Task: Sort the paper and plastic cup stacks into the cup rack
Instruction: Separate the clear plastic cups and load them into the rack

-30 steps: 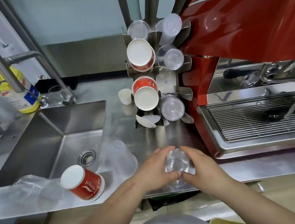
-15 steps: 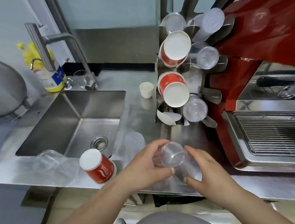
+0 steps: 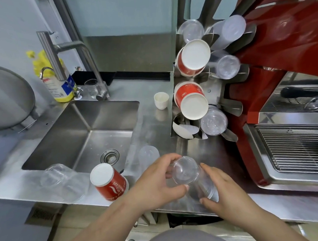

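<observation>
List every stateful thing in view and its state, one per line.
clear cup stack: tilted, in both hands' grip
left hand: curled round stack
right hand: fingers on stack
red paper cup stack: lying on counter
cup rack: partly filled
tap: not running
sink: empty

- A clear plastic cup stack [image 3: 191,177] lay tilted near the counter's front edge, base towards the camera, held between both hands.
- A red paper cup stack [image 3: 110,184] lay on its side by the sink, white base up.
- Two more clear stacks [image 3: 62,181] [image 3: 149,157] lay on the counter.
- The steel cup rack [image 3: 213,92] stood upright, holding two red paper stacks [image 3: 192,62] [image 3: 190,99] and several clear plastic ones.
</observation>
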`<move>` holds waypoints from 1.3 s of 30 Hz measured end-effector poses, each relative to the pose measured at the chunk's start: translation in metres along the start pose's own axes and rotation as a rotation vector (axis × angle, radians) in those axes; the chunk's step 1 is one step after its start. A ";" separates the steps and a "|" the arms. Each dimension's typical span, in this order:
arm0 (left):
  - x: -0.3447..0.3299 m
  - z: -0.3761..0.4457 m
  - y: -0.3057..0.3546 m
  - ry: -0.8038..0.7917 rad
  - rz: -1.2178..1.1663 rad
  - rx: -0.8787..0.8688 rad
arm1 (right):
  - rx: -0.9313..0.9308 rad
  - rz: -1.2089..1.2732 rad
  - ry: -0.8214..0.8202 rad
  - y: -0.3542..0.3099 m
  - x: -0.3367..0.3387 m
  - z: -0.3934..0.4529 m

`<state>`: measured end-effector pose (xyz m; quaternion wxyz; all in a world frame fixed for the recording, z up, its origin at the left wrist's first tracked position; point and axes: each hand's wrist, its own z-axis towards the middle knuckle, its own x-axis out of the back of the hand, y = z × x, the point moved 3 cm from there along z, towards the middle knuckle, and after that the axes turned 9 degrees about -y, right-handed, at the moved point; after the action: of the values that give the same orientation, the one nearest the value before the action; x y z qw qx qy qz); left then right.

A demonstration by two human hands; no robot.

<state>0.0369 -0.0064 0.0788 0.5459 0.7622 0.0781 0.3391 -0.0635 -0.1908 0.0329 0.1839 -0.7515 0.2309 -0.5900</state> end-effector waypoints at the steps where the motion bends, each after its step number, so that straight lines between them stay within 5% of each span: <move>1: 0.002 -0.001 0.002 0.004 0.001 -0.004 | 0.005 -0.005 0.005 -0.001 0.001 0.000; 20: 0.106 -0.069 0.032 0.325 -0.329 -0.203 | 0.403 -0.045 0.241 -0.107 0.057 0.032; 31: 0.190 -0.138 0.012 0.530 -0.312 -0.248 | 0.505 -0.099 0.130 -0.209 0.039 0.091; 39: 0.233 -0.194 -0.030 0.675 -0.261 -0.123 | 0.559 -0.148 -0.018 -0.281 -0.007 0.135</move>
<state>0.1044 0.2703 0.1867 0.5727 0.5570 0.3298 0.5031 0.1029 0.0457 0.1492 0.3427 -0.6917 0.0022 -0.6357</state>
